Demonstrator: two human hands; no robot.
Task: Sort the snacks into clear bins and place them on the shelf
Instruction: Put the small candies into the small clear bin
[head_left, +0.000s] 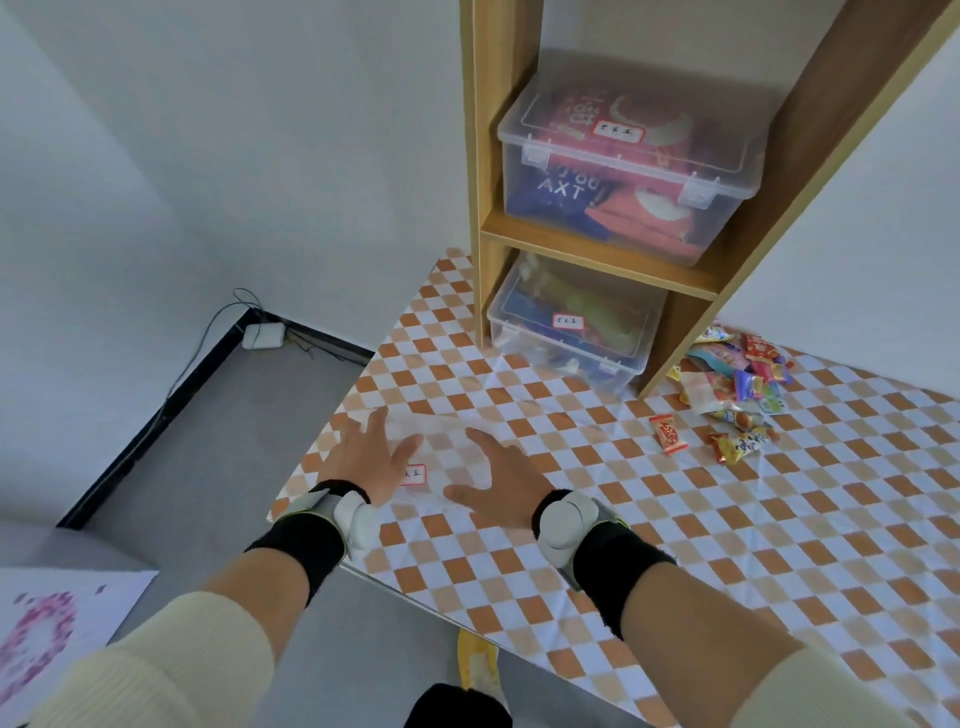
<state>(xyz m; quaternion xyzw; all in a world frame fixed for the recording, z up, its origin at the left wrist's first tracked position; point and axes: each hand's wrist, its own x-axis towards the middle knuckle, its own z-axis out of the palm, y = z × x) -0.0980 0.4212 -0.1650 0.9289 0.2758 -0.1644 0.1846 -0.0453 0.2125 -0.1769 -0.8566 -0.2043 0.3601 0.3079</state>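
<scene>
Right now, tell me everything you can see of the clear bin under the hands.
The clear bin is see-through plastic, so the checked tablecloth shows through it. It looks empty and sits near the table's left edge, in front of the shelf. A small white label with a red border is on its top. The left hand and the right hand lie spread on it, fingers open. Its edges are faint, so I cannot tell whether its lid is latched.

Single head-worn view, steeply down, close over checkered table (675, 545).
</scene>
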